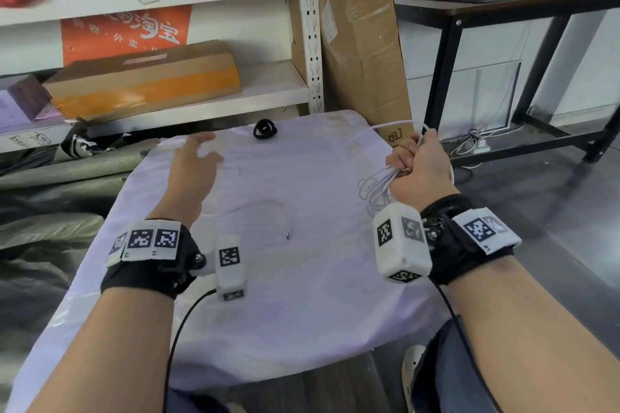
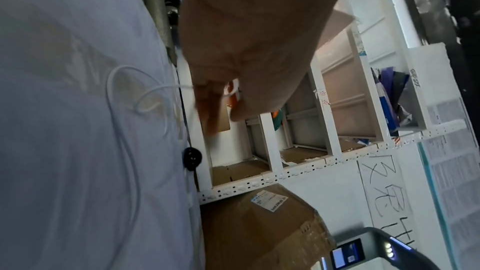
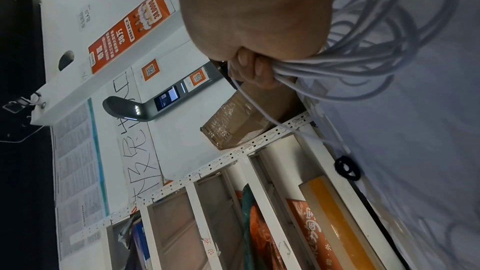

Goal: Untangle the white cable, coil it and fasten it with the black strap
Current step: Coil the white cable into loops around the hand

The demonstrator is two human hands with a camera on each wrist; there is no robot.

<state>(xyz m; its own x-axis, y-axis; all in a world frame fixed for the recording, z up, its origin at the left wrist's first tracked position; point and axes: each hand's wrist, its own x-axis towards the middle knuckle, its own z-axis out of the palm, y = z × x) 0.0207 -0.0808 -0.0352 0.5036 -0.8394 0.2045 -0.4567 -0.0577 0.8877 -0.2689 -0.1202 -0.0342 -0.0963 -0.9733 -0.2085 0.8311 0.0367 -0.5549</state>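
- Gripping a bundle of loops, the right hand is clenched round the gathered part of the white cable near the right edge of the counter; several rounds fan out from the fist toward the person, and one strand arcs away past the knuckles.
- The left hand hovers over the far left of the counter with fingers spread and relaxed, holding nothing that the head view shows. In the left wrist view a thin strand crosses near the fingertips, but I cannot tell whether it is touched.
- A loose tail of the cable runs across the cloth between the two hands, curving in a wide arc and ending in a small dark plug near the middle.
- The black strap lies at the far edge of the counter, beyond and between both hands, rolled into a small ring. The free left hand looks the nearer to it, and the only one able to fetch it.
- Judging by the loose tail, coiling is not finished; the tail's long axis runs roughly left to right, so it should feed toward the right fist.
- The cable is thin, smooth and springy-looking; the strap is soft and fuzzy, like hook-and-loop tape; the counter's pale lilac cloth is wrinkled.
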